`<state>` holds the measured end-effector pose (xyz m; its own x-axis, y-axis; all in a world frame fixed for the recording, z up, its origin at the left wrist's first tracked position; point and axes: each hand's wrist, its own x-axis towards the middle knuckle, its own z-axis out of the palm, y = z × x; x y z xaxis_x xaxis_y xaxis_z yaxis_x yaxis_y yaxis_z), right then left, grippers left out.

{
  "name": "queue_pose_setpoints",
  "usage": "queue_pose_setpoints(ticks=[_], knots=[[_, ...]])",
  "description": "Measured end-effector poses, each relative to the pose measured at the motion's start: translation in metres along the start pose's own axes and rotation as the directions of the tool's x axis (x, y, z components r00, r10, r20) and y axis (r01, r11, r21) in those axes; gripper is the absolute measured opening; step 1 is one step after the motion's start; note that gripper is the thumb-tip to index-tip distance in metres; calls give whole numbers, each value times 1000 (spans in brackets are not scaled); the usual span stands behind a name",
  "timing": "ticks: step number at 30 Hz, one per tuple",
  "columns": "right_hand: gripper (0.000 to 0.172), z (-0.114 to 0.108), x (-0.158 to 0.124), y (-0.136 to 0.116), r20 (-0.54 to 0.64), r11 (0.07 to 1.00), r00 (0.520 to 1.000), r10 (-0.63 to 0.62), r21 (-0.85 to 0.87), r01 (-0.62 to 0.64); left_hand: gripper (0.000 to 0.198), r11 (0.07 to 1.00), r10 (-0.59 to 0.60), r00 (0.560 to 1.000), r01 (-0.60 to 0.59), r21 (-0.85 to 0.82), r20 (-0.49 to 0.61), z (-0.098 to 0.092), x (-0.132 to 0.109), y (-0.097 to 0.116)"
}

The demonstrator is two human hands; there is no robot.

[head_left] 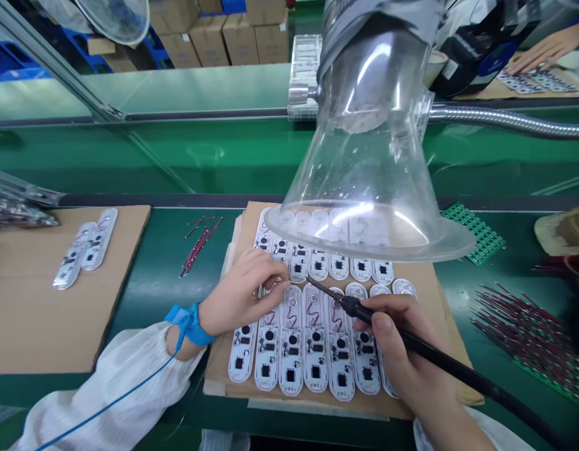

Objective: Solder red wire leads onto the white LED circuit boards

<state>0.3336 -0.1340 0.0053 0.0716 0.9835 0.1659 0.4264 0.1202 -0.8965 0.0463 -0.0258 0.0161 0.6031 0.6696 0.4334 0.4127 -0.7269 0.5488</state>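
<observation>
Fingers (382, 324) clenched on soldering iron (440, 357) in right hand (395, 341), left fingers (271, 282) on circuit boards (292, 363)

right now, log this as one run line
left hand: on white circuit boards | right hand: holding soldering iron, tip at boards | overhead: clear fume hood

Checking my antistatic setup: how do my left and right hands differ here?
The left hand wears a blue wrist strap; the right hand shows none. The left hand holds nothing, resting on white circuit boards; the right hand grips a soldering iron. Both are bare, with white sleeves.
</observation>
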Motion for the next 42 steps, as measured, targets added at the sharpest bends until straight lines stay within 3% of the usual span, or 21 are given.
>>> queue_pose_setpoints(ticks=[13,20,42], knots=[[19,4,5,-2,29,996,999,-34,-87,37,10,1000,-15,1000,14,25,17,0,-1,0],[17,3,6,-3,15,998,999,-35,-45,36,9,999,-34,999,33,31,14,-1,-1,-1],[33,6,11,-4,54,998,998,-43,-42,46,10,996,-59,998,59,66,8,-3,-1,-1]])
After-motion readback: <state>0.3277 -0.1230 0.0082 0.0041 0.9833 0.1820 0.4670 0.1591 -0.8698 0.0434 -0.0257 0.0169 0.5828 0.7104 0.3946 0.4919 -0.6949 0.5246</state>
